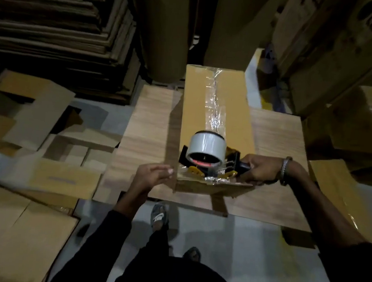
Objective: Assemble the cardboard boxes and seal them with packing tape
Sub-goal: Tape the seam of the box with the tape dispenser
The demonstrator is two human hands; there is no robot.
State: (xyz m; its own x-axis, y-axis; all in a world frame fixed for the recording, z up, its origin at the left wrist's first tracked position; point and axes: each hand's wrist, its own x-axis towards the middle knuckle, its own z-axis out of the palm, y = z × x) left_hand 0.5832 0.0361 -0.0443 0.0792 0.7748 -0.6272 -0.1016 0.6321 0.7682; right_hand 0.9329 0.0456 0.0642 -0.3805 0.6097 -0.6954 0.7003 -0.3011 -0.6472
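A brown cardboard box [197, 101] stands on a wooden board [145, 133], its top flaps closed. A strip of clear packing tape [214, 107] runs along the centre seam from the far edge to the near edge. My right hand [258, 168] grips the black handle of a tape dispenser [208, 156], which sits at the box's near edge with a grey roll on it. My left hand [153, 176] hovers by the box's near left corner, fingers loosely curled, holding nothing.
Flattened cartons [27, 110] lie on the floor at left. Stacked cardboard sheets [55, 30] rise at the back left, tall rolls [167, 32] behind the box, printed cartons [334, 52] at right. My feet [159, 218] stand on the grey floor below the board.
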